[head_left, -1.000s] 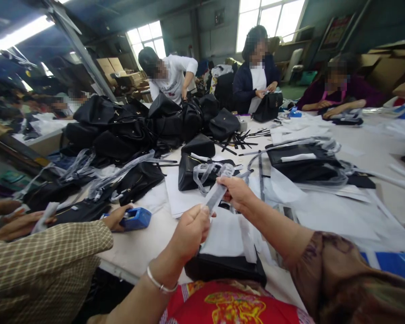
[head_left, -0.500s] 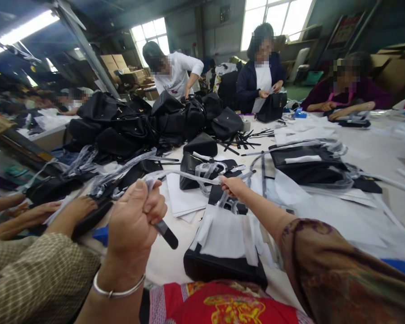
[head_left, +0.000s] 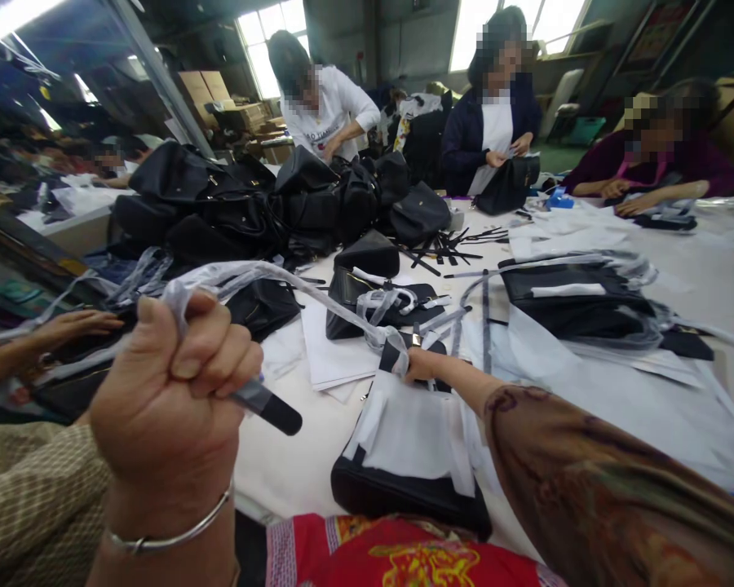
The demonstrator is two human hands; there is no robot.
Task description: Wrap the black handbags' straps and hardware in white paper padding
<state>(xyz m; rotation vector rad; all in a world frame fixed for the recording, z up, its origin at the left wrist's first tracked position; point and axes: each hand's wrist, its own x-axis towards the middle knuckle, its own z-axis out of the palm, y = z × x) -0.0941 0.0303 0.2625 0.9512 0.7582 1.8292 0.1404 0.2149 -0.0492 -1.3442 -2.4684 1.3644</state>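
A strap wrapped in clear plastic (head_left: pixel 281 277) arcs from my left hand (head_left: pixel 174 375) across to my right hand (head_left: pixel 421 364). Raised at the left, my left hand is closed round it in a fist, and the strap's bare black end sticks out below the fingers. My right hand is closed on the strap's other part at the top of a black bag (head_left: pixel 407 493); its fingertips are partly hidden. That bag lies flat in front of me, with white sheeting (head_left: pixel 404 432) over its upper side.
More black bags are heaped (head_left: pixel 220 204) at the back left. Another plastic-wrapped bag (head_left: pixel 563 285) lies to the right, near loose black strips (head_left: pixel 446 244). White paper (head_left: pixel 336 350) covers part of the table. A co-worker's hand (head_left: pixel 79 326) is close on my left; several people work opposite.
My left hand has moved left and nearer with the strap in its fist. My right hand has come down slightly, to the bag's top. The strap now bows upward instead of running nearly straight.
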